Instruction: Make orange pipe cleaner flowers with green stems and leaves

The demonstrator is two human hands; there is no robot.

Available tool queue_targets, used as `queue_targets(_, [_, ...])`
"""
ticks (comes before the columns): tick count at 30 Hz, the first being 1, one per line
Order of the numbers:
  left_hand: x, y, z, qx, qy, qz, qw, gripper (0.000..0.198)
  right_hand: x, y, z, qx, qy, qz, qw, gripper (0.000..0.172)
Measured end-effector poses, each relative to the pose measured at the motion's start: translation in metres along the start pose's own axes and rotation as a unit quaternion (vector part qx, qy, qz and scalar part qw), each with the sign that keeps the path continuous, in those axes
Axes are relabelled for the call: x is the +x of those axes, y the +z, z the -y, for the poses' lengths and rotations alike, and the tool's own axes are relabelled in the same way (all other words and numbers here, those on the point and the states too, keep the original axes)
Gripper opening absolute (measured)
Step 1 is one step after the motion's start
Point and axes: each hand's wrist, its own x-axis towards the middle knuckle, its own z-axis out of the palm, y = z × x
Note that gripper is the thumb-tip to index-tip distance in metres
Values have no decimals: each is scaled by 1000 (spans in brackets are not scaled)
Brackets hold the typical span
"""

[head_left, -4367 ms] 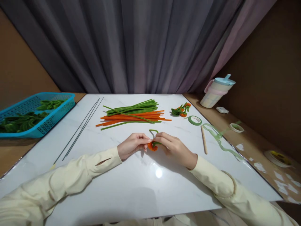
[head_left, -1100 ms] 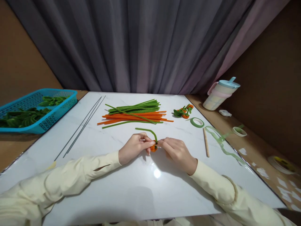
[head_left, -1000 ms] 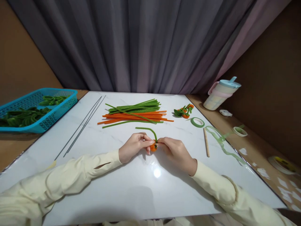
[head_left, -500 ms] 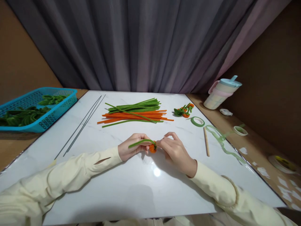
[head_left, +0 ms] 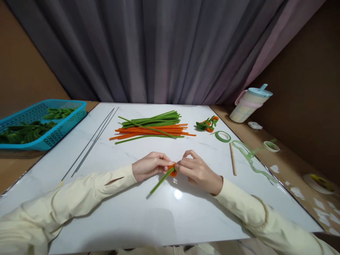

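Between my hands is a small orange pipe-cleaner ball (head_left: 173, 173), partly covered by my fingers. A green pipe cleaner (head_left: 160, 182) runs out from its top, slanting down to the left over the white tabletop. My left hand (head_left: 151, 166) pinches the ball from the left. My right hand (head_left: 199, 173) is closed at the ball's right side, its thumb and fingertips pinched where the green stem meets the orange. Beyond them lie bundles of orange pipe cleaners (head_left: 151, 131) and green pipe cleaners (head_left: 156, 120). Finished-looking orange and green pieces (head_left: 208, 124) rest at the back right.
At left stands a blue basket (head_left: 45, 143) holding green leaf-shaped pieces, beside thin dark wires (head_left: 97, 138). On the right are a roll of green tape (head_left: 223, 136), a wooden stick (head_left: 233, 159), loose green tape (head_left: 249, 159), a lidded tumbler (head_left: 248, 106) and paper scraps (head_left: 296, 193).
The free end of the green pipe cleaner has swung from pointing left to pointing down and left, toward me. Both hands stay nearly in place at the orange ball.
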Motion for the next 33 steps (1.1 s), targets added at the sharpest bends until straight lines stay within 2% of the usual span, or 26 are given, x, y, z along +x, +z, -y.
queue_targets(4, [0,1,-4,21,-10,-13,1000,13,-3,5,1,69,58,-31,995,28])
queue_targets(7, [1,-1,-4,16,-23,1,1000,12,-3,4,4,47,44,-34,997,29])
queue_targets(12, [5,-4,-3,0,-52,45,998,16,1,-2,8,-37,-27,-24,999,24])
queue_targets(17, [4,-4,-3,11,-75,57,995,18,0,-3,9,-136,-125,-36,982,18])
queue_targets(23, [5,-8,-1,23,-87,106,990,21,0,-5,12,-174,-194,-28,965,24])
queue_targets(27, [7,-11,1,22,-116,114,987,23,1,-5,13,-175,-227,-30,958,24])
queue_targets(30, [9,-12,1,-3,-96,110,989,23,1,-5,10,-159,-199,-31,967,23])
queue_targets(33, [11,-13,1,-42,-37,91,994,24,0,-8,3,-124,-98,-67,985,22])
